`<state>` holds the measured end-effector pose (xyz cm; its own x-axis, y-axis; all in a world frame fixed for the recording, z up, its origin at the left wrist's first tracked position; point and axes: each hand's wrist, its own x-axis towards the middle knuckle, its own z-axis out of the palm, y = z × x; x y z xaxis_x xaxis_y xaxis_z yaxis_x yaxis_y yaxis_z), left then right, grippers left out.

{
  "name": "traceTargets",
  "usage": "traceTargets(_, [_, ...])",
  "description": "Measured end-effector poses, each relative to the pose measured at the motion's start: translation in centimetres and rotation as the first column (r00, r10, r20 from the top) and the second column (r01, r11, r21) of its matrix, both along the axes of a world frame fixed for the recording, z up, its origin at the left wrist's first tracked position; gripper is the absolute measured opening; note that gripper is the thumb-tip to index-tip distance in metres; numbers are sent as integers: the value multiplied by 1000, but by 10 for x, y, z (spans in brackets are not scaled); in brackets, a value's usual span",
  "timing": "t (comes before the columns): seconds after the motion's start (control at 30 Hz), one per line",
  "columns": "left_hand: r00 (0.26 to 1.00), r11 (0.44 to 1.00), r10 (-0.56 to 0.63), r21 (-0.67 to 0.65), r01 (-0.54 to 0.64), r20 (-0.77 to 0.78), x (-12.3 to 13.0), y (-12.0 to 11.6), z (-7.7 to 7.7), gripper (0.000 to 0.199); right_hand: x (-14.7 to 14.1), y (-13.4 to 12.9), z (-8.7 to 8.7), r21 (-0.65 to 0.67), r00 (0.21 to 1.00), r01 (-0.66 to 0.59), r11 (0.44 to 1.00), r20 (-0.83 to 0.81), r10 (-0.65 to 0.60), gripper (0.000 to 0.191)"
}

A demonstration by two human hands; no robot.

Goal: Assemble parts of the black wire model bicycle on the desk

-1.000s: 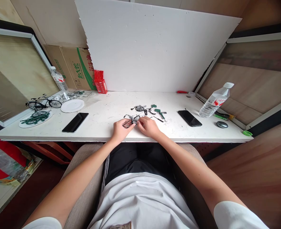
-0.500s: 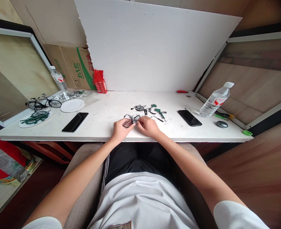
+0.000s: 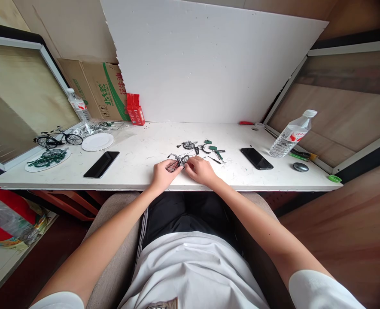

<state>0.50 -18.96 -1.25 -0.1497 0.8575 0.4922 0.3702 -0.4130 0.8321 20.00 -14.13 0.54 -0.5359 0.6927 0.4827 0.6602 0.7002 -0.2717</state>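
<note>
Close to the table's front edge, my left hand (image 3: pixel 164 175) is closed on a small black model bicycle (image 3: pixel 177 163) with thin spoked wheels. My right hand (image 3: pixel 200 171) pinches at the right side of the same model, by a wheel; its fingertips hide what exactly they grip. Just beyond the hands lie loose model parts: a dark wheel-like piece (image 3: pixel 189 145), black curved pieces (image 3: pixel 204 148), green pieces (image 3: pixel 213 148) and a thin black strip (image 3: pixel 214 159).
Phones (image 3: pixel 101 165) (image 3: pixel 256 158) lie on both sides. A finished-looking model bicycle (image 3: pixel 58 137), white plates (image 3: pixel 97 142) and a bottle (image 3: pixel 79 107) stand left. At right are another bottle (image 3: pixel 293 134), a grey oval object (image 3: pixel 301 167) and a green cap (image 3: pixel 334 178). A white board (image 3: pixel 215 64) rises behind.
</note>
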Motion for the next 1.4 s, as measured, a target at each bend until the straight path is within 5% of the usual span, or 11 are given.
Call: traceTargets(1.4, [1000, 1000, 8, -11, -8, -11, -1, -1, 2, 25, 1, 1, 1, -31, 1000, -7, 1000, 5, 7, 27])
